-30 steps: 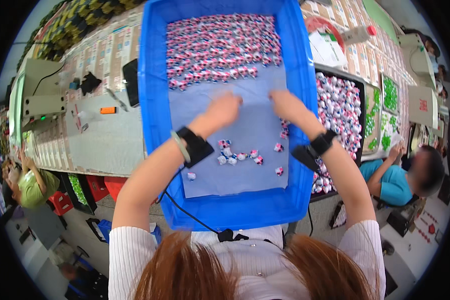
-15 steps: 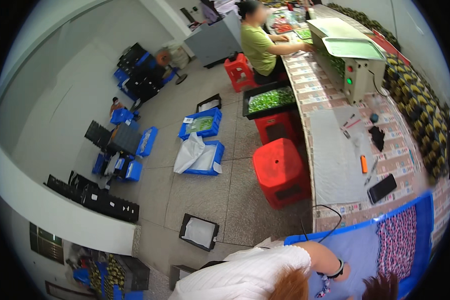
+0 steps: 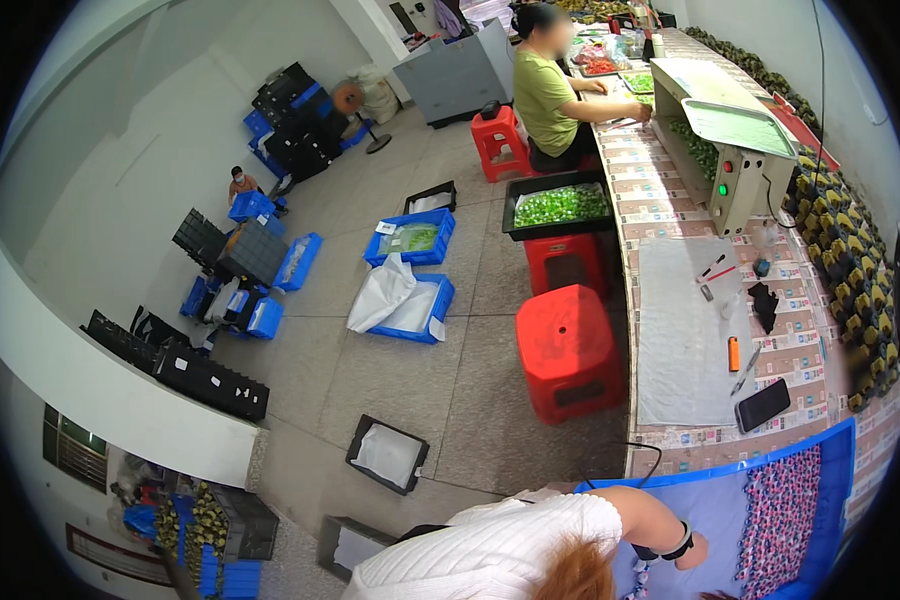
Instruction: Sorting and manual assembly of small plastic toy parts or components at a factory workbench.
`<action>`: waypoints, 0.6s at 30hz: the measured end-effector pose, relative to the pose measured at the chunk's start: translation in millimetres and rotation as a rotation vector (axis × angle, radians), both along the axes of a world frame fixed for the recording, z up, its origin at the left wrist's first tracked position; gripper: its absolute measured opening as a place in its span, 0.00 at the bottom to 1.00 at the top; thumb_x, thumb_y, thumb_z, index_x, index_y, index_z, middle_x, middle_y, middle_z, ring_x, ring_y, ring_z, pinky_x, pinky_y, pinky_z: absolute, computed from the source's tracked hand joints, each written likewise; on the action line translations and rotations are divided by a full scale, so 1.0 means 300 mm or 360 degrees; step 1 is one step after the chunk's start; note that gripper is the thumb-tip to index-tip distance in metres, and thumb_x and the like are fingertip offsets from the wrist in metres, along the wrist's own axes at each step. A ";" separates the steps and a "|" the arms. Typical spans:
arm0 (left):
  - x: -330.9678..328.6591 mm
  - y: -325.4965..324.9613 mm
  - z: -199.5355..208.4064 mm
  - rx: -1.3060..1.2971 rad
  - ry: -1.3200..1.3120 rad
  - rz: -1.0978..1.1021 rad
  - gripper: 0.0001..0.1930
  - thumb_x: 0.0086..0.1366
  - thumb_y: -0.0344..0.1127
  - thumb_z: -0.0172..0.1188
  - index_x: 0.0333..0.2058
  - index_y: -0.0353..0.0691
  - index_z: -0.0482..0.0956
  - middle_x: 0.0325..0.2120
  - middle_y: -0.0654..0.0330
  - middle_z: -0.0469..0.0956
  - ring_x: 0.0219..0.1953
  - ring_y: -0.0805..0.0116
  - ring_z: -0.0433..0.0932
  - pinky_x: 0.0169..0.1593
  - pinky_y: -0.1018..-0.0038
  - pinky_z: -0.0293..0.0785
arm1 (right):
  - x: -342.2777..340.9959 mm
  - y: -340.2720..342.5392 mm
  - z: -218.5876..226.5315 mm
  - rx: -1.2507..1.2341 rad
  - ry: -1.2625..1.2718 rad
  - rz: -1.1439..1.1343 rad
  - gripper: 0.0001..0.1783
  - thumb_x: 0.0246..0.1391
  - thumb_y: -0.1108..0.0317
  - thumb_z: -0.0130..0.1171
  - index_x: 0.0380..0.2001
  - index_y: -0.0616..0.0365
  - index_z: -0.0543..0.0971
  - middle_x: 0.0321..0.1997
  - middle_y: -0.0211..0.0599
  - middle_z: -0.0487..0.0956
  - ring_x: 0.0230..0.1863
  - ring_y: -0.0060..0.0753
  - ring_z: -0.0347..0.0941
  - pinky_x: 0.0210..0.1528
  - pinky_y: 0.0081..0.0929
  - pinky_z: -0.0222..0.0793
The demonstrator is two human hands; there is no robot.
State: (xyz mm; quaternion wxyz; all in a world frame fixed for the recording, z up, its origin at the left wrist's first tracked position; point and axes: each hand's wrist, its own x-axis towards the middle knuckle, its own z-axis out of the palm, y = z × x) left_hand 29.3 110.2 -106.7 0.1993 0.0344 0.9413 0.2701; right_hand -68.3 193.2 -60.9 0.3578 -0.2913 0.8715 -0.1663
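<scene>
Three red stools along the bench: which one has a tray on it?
The middle red stool: a black tray of green pieces rests on it. The nearest stool is bare; the far stool stands beside the seated person.

The left hand (image 3: 692, 552) shows only partly: it is small and low in the picture, and its fingers are too blurry to tell whether they are bent or flat. The right hand is out of the picture. The blue tray (image 3: 715, 478) is cut off by the bottom edge and the dark rim, so its near side is hidden. The little pink and dark pieces (image 3: 782, 520) in it are too small to tell what they are. A shoulder in a white ribbed sleeve (image 3: 515, 545) hides the tray's left corner. The tabletop (image 3: 670, 440) disappears under the tray. The person's (image 3: 545, 85) face far away is blurred.
</scene>
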 end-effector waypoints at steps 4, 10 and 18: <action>-0.011 -0.017 -0.010 0.0001 0.0029 0.0096 0.08 0.39 0.32 0.55 0.21 0.39 0.79 0.22 0.54 0.77 0.25 0.59 0.75 0.27 0.66 0.70 | -0.002 0.004 0.007 -0.0073 -0.0141 -0.0172 0.21 0.48 0.63 0.47 0.46 0.59 0.64 0.41 0.47 0.70 0.38 0.45 0.69 0.38 0.36 0.66; -0.059 0.021 -0.020 -0.0017 0.0125 0.0050 0.07 0.39 0.32 0.55 0.20 0.40 0.79 0.20 0.55 0.76 0.24 0.60 0.75 0.27 0.66 0.70 | -0.026 0.084 0.004 -0.0112 -0.0361 -0.0448 0.21 0.49 0.62 0.48 0.46 0.59 0.63 0.41 0.46 0.70 0.37 0.44 0.69 0.37 0.35 0.66; -0.117 -0.003 -0.008 0.0206 0.0190 0.0378 0.06 0.40 0.33 0.55 0.16 0.39 0.78 0.19 0.54 0.76 0.23 0.58 0.75 0.27 0.66 0.71 | -0.063 0.215 0.003 -0.0149 -0.0641 -0.0795 0.22 0.50 0.61 0.48 0.47 0.58 0.62 0.41 0.45 0.70 0.36 0.42 0.69 0.36 0.35 0.67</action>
